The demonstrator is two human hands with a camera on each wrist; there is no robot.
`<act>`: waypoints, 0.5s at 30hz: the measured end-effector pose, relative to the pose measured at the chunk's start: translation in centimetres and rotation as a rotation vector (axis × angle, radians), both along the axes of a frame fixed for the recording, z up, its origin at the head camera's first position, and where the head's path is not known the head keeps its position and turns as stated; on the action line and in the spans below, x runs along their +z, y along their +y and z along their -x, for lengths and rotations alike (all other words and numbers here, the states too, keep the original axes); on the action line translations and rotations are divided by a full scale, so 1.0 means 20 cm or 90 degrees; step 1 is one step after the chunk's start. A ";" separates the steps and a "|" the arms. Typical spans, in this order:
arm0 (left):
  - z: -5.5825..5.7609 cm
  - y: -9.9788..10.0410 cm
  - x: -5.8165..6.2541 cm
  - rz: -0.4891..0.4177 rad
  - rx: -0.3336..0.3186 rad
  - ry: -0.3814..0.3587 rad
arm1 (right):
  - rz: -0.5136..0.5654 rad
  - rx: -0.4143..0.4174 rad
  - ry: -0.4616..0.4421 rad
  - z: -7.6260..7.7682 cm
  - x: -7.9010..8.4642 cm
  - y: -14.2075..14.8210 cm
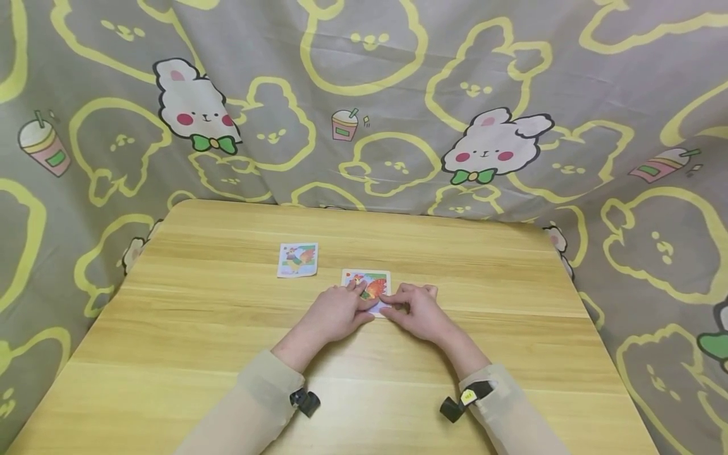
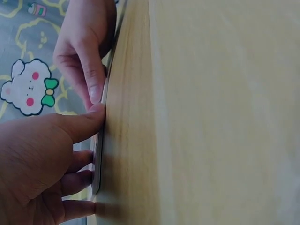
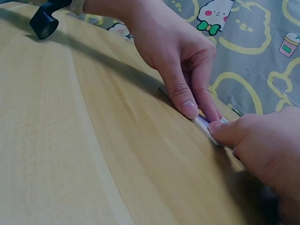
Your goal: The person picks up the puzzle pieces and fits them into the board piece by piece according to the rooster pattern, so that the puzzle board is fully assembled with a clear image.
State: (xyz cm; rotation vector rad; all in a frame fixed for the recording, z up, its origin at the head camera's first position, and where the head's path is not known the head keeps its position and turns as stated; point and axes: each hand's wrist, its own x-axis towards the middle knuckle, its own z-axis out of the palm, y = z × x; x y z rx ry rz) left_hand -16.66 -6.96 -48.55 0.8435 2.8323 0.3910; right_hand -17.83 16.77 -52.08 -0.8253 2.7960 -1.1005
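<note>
A small flat board [image 1: 374,288] with a colourful rooster picture lies on the wooden table, a pale strip along its near side. Over its left part, my left hand [image 1: 340,311] rests with fingers on the picture and the thumb at the near edge. My right hand [image 1: 418,309] holds the near right corner between thumb and index finger, its other fingers curled. Seen from the left wrist, both thumbs meet close together at the board's thin edge [image 2: 98,159]. In the right wrist view, the right thumb [image 3: 229,132] presses the board's corner; fingers beneath are partly hidden.
A square paper [image 1: 298,260] with a similar rooster picture lies to the left, beyond the board. The wooden table [image 1: 227,253] reaches back to a grey patterned curtain [image 1: 392,95] on the far side and both flanks. Black wrist mounts [image 1: 305,402] sit on both sleeves.
</note>
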 end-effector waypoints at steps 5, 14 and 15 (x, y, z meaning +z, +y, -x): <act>0.00 -0.01 0.00 0.009 -0.003 0.018 | -0.013 0.000 0.005 0.00 0.00 0.00; -0.02 -0.01 0.00 0.028 -0.020 0.064 | -0.030 0.010 0.031 -0.01 0.01 0.00; -0.02 -0.01 0.01 0.030 -0.023 0.068 | -0.030 0.011 0.033 -0.01 0.02 0.00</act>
